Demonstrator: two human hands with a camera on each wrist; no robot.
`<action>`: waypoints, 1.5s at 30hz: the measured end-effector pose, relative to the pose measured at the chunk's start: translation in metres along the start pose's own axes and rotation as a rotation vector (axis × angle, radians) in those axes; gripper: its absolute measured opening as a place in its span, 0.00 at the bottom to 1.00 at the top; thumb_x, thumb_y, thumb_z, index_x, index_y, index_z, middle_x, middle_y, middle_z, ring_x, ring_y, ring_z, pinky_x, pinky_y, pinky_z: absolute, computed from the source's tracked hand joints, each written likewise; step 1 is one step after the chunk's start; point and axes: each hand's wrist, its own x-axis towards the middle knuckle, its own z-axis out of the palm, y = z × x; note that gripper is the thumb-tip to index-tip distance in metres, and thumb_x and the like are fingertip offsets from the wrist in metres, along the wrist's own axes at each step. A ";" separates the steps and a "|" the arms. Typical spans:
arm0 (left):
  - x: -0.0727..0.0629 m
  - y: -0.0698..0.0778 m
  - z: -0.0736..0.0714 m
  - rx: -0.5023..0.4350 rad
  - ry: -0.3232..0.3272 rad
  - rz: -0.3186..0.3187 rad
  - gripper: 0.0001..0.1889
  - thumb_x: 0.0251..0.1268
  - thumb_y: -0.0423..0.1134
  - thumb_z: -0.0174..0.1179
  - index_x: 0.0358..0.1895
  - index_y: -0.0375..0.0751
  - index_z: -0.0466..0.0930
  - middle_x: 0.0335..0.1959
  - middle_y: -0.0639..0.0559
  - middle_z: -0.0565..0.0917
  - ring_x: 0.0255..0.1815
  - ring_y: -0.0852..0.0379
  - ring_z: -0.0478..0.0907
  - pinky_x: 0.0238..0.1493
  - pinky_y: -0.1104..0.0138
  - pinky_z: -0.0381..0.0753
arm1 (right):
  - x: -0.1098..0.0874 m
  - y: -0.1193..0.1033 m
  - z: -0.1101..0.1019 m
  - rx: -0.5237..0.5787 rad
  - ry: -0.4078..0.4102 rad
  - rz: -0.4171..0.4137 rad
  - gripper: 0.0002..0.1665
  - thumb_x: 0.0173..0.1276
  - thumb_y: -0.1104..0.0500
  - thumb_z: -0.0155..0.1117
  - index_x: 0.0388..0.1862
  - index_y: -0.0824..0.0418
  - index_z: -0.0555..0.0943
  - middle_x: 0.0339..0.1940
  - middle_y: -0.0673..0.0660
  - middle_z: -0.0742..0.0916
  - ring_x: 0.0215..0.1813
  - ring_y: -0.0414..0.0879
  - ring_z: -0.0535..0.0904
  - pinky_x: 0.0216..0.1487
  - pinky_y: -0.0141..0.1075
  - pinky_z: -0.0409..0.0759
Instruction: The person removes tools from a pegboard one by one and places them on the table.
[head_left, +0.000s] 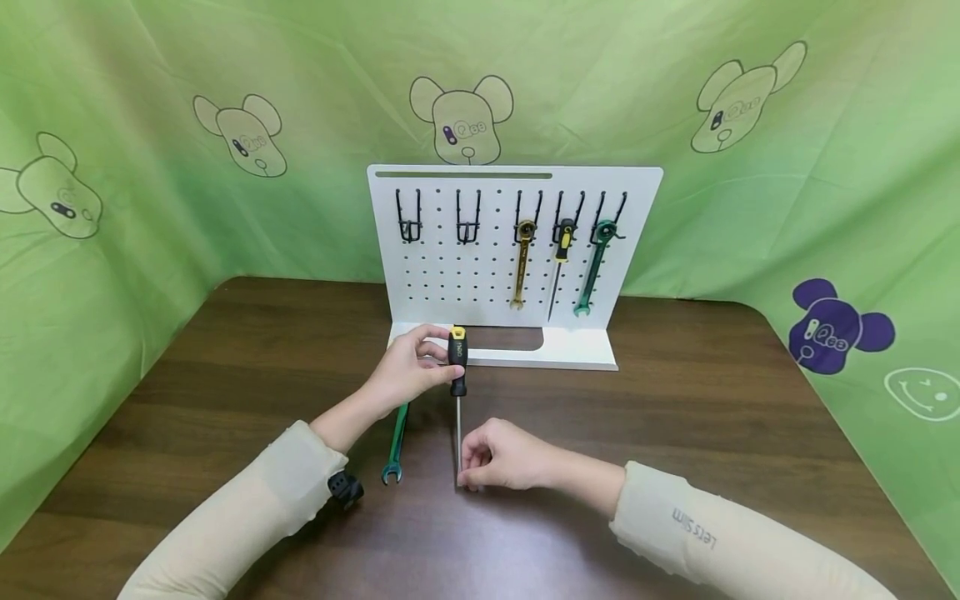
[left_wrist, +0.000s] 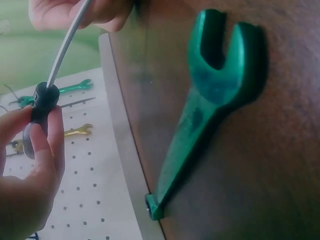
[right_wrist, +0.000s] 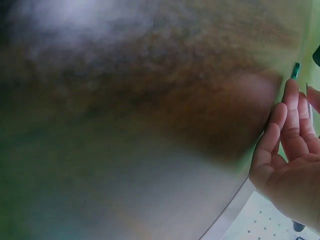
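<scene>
My left hand pinches a screwdriver by its black handle with a yellow end, the shaft pointing toward me. At the far end of that shaft, my right hand pinches near the tip between thumb and fingers. The right wrist view shows the thin shaft running between thumb and fingertips. A green wrench lies on the table below my left hand, its upper part hidden by that hand in the head view. Its open jaw end looms large in the left wrist view, where the wrench reaches toward the board's base.
A white pegboard stands behind my hands on the brown table. From its right-hand hooks hang a gold wrench, a second screwdriver and another green wrench. Two black hooks on the left are bare. Green cloth surrounds the table.
</scene>
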 end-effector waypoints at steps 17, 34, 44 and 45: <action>0.006 -0.022 0.005 -0.017 -0.075 -0.094 0.25 0.58 0.30 0.69 0.58 0.31 0.71 0.30 0.47 0.85 0.28 0.57 0.86 0.40 0.64 0.83 | 0.000 -0.006 0.007 -0.106 0.068 0.038 0.08 0.60 0.66 0.70 0.22 0.63 0.83 0.15 0.50 0.83 0.19 0.28 0.71 0.22 0.23 0.70; 0.015 -0.034 0.011 0.119 -0.054 -0.158 0.26 0.58 0.32 0.70 0.58 0.28 0.73 0.29 0.45 0.86 0.25 0.59 0.85 0.34 0.70 0.82 | 0.005 -0.010 0.010 -0.242 0.099 0.081 0.11 0.59 0.63 0.72 0.19 0.57 0.80 0.12 0.44 0.79 0.17 0.30 0.68 0.21 0.25 0.67; 0.013 -0.030 0.016 0.268 0.007 -0.186 0.20 0.56 0.34 0.72 0.50 0.33 0.78 0.24 0.50 0.81 0.22 0.61 0.78 0.25 0.72 0.76 | 0.004 -0.009 0.008 -0.250 0.087 0.064 0.11 0.59 0.61 0.73 0.20 0.56 0.81 0.12 0.44 0.79 0.17 0.29 0.69 0.22 0.24 0.69; 0.013 -0.030 0.016 0.275 0.007 -0.189 0.20 0.55 0.34 0.73 0.50 0.33 0.79 0.24 0.50 0.81 0.22 0.62 0.78 0.25 0.72 0.76 | 0.004 -0.009 0.007 -0.250 0.084 0.060 0.11 0.59 0.61 0.73 0.20 0.57 0.81 0.12 0.44 0.79 0.17 0.29 0.69 0.22 0.24 0.69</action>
